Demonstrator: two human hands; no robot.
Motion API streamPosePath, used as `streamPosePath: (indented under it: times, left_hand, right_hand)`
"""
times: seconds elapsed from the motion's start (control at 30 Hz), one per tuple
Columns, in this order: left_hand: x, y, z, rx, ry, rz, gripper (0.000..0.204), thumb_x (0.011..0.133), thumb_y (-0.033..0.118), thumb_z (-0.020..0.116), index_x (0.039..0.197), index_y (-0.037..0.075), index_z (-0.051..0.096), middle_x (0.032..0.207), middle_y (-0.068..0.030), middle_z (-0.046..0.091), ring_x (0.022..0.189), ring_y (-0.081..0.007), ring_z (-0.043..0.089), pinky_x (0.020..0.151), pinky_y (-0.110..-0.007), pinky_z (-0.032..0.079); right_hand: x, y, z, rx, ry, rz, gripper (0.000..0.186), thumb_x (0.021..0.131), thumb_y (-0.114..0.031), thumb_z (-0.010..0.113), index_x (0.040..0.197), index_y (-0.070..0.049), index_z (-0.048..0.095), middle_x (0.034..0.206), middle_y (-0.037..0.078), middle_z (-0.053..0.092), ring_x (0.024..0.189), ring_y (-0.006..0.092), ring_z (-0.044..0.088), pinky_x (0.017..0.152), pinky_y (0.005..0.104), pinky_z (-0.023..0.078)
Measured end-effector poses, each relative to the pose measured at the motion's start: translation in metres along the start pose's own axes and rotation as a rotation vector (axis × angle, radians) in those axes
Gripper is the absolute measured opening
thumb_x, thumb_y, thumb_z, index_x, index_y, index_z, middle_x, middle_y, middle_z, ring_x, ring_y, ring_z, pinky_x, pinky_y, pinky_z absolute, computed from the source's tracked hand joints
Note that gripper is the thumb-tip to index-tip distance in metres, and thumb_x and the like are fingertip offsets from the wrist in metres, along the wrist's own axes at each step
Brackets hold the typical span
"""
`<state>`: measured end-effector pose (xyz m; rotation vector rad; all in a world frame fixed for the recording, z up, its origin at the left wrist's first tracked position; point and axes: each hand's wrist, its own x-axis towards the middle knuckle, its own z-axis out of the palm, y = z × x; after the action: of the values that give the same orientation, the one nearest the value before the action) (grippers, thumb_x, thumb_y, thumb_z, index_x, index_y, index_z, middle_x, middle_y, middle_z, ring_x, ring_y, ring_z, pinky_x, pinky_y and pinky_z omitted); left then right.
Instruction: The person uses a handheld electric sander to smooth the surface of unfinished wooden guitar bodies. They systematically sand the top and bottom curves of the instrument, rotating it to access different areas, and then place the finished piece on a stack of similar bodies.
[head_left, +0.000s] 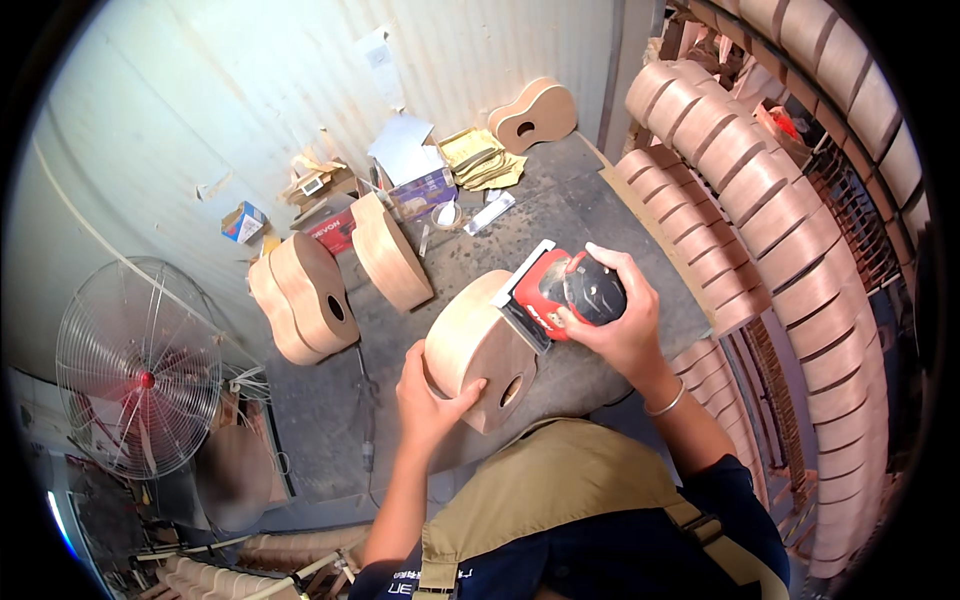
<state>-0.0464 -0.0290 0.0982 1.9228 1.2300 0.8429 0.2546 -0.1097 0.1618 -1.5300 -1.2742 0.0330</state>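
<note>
My left hand (430,405) grips the lower left of a pale wooden guitar body (465,335), which is held on edge on the dark worktop (300,425), with an oval soundhole toward its lower right. My right hand (625,315) is closed around a red and black electric sander (555,295), its flat pad tilted against the upper right part of that body. Whether the pad is moving cannot be told. A dark cord with an inline connector (367,450) lies on the worktop left of the body.
More guitar bodies (300,300) stand at the back left and back right. Yellow abrasive sheets (480,155), boxes (420,195) and small items lie along the wall. A caged fan (145,380) stands left. Racks of curved wooden pieces (770,240) line the right side.
</note>
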Motion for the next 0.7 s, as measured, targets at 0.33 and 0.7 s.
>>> streamPosePath:
  times: [0.33,0.7]
  left_hand:
    - [0.006,0.001,0.002,0.023,0.005,-0.004,0.094,0.072,0.038,0.105,0.145,0.000,0.060,0.129,-0.0248,0.078,0.119,-0.0399,0.079,0.101,-0.048,0.062]
    - [0.012,-0.004,0.000,-0.016,0.009,-0.009,0.092,0.073,0.036,0.103,0.146,0.001,0.059,0.131,-0.0248,0.076,0.120,-0.0405,0.078,0.102,-0.050,0.061]
  right_hand:
    - [0.000,-0.015,0.005,0.059,-0.072,0.001,0.071,0.075,-0.014,0.100,0.138,0.001,0.070,0.120,0.016,0.080,0.114,0.0276,0.080,0.100,0.0392,0.063]
    - [-0.007,-0.013,0.022,0.068,-0.050,-0.025,0.077,0.073,-0.016,0.102,0.140,-0.001,0.070,0.125,0.019,0.077,0.112,0.0332,0.079,0.097,0.0415,0.064]
